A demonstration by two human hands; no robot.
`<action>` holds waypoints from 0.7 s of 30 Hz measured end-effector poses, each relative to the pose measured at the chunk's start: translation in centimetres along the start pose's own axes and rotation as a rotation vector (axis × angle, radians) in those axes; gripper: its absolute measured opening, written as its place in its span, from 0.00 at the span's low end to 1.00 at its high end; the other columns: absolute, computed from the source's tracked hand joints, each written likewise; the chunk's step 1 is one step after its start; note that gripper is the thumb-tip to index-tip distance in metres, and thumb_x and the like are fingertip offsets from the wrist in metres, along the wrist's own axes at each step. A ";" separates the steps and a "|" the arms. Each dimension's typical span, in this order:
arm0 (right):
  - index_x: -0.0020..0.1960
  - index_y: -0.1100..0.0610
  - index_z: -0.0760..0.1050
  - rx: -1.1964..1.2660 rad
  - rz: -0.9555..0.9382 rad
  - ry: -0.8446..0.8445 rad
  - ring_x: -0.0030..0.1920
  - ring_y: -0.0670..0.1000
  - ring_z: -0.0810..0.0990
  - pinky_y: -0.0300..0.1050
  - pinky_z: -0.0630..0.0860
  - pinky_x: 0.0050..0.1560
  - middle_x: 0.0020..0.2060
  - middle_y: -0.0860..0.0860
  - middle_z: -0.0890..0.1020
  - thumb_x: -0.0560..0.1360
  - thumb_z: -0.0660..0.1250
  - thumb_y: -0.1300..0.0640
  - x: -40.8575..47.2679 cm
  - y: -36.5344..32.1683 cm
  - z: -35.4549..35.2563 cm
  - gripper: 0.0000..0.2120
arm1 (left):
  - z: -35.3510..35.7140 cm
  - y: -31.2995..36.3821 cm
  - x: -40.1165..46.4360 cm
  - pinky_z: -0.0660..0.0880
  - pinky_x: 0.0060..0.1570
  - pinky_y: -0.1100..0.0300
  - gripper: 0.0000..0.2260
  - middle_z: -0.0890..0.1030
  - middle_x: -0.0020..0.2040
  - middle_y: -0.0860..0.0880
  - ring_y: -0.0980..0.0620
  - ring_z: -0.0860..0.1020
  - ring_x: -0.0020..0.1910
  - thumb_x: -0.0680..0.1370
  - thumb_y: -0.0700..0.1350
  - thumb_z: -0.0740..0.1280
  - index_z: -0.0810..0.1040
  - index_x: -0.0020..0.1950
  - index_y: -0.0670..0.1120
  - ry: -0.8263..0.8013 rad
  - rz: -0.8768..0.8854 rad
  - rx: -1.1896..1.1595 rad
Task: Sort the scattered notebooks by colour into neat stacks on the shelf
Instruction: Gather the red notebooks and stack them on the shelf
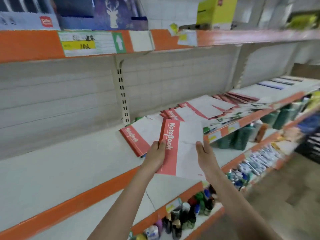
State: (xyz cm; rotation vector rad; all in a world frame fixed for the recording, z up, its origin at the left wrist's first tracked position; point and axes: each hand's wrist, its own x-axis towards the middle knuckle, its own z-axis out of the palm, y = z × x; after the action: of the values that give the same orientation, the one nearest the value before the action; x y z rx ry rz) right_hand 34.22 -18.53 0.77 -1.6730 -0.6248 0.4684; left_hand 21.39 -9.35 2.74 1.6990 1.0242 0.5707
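Observation:
Both hands hold one red-and-white notebook [181, 146] marked "NoteBook" above the white shelf [52, 170]. My left hand [156, 155] grips its red left edge, thumb on the cover. My right hand [205, 156] holds its white right side. Just behind lies a stack of red notebooks [136, 136] on the shelf. Farther right, more red notebooks [195, 108] lie scattered and overlapping, with green-edged notebooks [223, 118] poking out near the front edge.
An orange-edged upper shelf [31, 45] with price labels hangs overhead, carrying boxes. Blue notebooks [275, 84] lie at the far right of the shelf. Lower shelves [190, 213] hold small bottles and packets. The left stretch of the shelf is bare white board.

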 end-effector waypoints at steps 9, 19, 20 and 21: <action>0.43 0.55 0.69 0.036 0.105 0.425 0.39 0.53 0.73 0.49 0.71 0.42 0.37 0.52 0.74 0.81 0.55 0.55 -2.0 7.0 -20.0 0.10 | 19.8 5.1 -2.4 0.72 0.52 0.58 0.15 0.77 0.60 0.44 0.48 0.77 0.53 0.84 0.48 0.52 0.70 0.64 0.43 -0.419 0.095 0.029; 0.48 0.60 0.71 -0.009 0.253 0.648 0.41 0.47 0.76 0.35 0.71 0.39 0.44 0.54 0.77 0.81 0.56 0.57 -8.3 14.2 -33.2 0.09 | 35.2 5.1 -8.7 0.73 0.60 0.45 0.13 0.79 0.56 0.36 0.40 0.78 0.56 0.81 0.44 0.55 0.74 0.58 0.37 -0.678 0.014 -0.010; 0.46 0.57 0.71 -0.012 0.253 0.660 0.40 0.43 0.78 0.34 0.71 0.38 0.41 0.50 0.78 0.81 0.55 0.56 -8.8 14.7 -33.9 0.09 | 36.2 4.9 -9.1 0.74 0.58 0.46 0.14 0.79 0.55 0.37 0.40 0.78 0.54 0.82 0.45 0.55 0.74 0.58 0.38 -0.685 0.026 -0.001; 0.44 0.54 0.72 -0.016 0.246 0.670 0.37 0.38 0.78 0.30 0.71 0.34 0.39 0.46 0.79 0.81 0.55 0.56 -9.4 15.1 -34.6 0.10 | 37.2 4.6 -9.6 0.76 0.55 0.48 0.13 0.80 0.53 0.39 0.42 0.79 0.52 0.82 0.45 0.54 0.74 0.58 0.39 -0.688 0.046 0.006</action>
State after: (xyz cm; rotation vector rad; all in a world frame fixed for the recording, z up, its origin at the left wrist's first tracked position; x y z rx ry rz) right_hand 50.53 -52.77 -7.77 -1.7923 0.0702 0.0532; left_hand 46.73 -37.40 -5.42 1.7390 0.4894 -0.0104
